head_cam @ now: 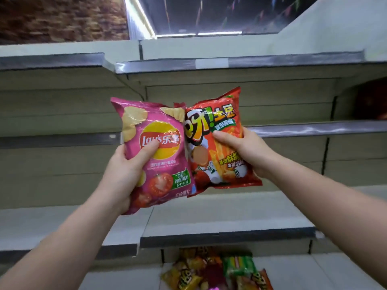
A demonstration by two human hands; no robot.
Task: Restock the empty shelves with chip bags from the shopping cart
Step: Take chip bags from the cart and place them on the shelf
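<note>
The shelving point(230, 208) fills the view from nine o'clock to three o'clock: four tiers can be counted, the top one at twelve o'clock and the lowest near six o'clock, all bare where they show. Their left and right ends run out of view.

Two bare forearms rise from seven and five o'clock toward the centre. Two chip bags are held up side by side before the middle tiers, their inner edges touching. The pink bag point(159, 155) sits just at nine o'clock of centre, upright and tilted slightly left; the left hand point(123, 174) has its grip pinching the bag's left edge, thumb across the front, fingers hidden behind. The red bag point(217, 143) sits just at three o'clock of centre; the right hand point(245, 149) clamps its right edge the same way, thumb on the front.

At six o'clock lies a heap of snack packets point(217, 271), yellow, green and orange, blurred and cut off by the lower edge; their number cannot be told.
</note>
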